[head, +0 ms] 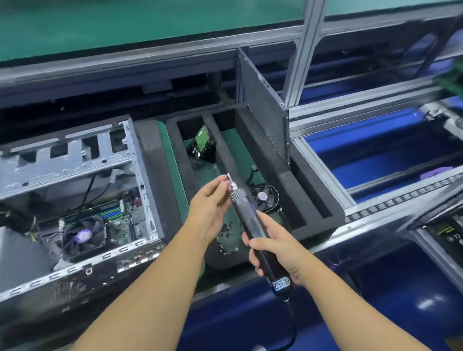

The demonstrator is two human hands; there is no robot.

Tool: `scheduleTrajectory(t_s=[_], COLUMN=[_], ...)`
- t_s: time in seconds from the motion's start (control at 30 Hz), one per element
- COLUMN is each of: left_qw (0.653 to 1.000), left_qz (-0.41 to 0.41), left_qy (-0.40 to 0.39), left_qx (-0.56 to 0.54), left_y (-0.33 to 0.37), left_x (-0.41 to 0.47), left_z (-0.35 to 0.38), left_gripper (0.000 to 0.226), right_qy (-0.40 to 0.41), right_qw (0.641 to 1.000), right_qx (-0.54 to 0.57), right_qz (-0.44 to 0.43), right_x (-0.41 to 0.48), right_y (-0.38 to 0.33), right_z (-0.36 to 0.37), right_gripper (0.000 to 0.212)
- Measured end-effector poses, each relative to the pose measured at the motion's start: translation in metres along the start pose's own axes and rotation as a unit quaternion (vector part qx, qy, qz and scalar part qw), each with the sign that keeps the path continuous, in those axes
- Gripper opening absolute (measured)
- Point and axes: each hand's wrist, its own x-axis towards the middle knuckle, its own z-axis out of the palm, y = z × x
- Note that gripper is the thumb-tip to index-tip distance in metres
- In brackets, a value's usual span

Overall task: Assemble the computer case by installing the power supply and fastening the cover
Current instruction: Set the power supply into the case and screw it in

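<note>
Computer case point(48, 165) lies on its side at 9 o'clock from the hands, on the work line. Its top side is open, so you can see right in. The frame is bare silver metal with square holes along the far wall. Inside, a black fan point(84, 235) with a shiny round middle sits on a green board. Just past the fan are thin green sticks point(111, 212) in a row. Black wires hang down over them. A plain grey box point(4, 258) fills the near left corner of the case.

The person's right hand point(277, 252) is wrapped tight around the lower part of a black power screwdriver point(246, 214). The tool points up toward 11 o'clock. The left hand point(209, 207) pinches the silver tip with its thumb and fingers. I cannot tell if a screw is between them. A dark cord point(292, 322) hangs from the tool's bottom end, toward 6 o'clock.

Behind the hands is a black foam tray point(312, 203) with long slots. In it, at 12 o'clock, a hard drive point(202, 145) leans in a slot. A loose fan point(266, 197) lies just right of the tool. Tiny dark screws point(226, 230) lie under the left wrist. At 1 o'clock, a dark metal panel point(265, 113) stands up on its edge at the tray's far right side.
</note>
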Motion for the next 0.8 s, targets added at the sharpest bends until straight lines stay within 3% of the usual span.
scheduleTrajectory(t_s=[0.53, 0.8], left_qw=[0.988, 0.990], left_qz=[0.022, 0.021], left_qy=[-0.054, -0.047], left_qx=[-0.146, -0.129], left_y=[0.076, 0.104], left_x=[-0.157, -0.195], left_z=[-0.054, -0.108], left_gripper=[0.014, 0.015], right_qy=[0.023, 0.013], right_qw=[0.994, 0.991], right_qx=[-0.094, -0.129], right_qz=[-0.043, -0.037], right_x=[-0.087, -0.091], right_y=[0.031, 0.049], right_z=[0.154, 0.212], right_gripper=[0.069, 0.073])
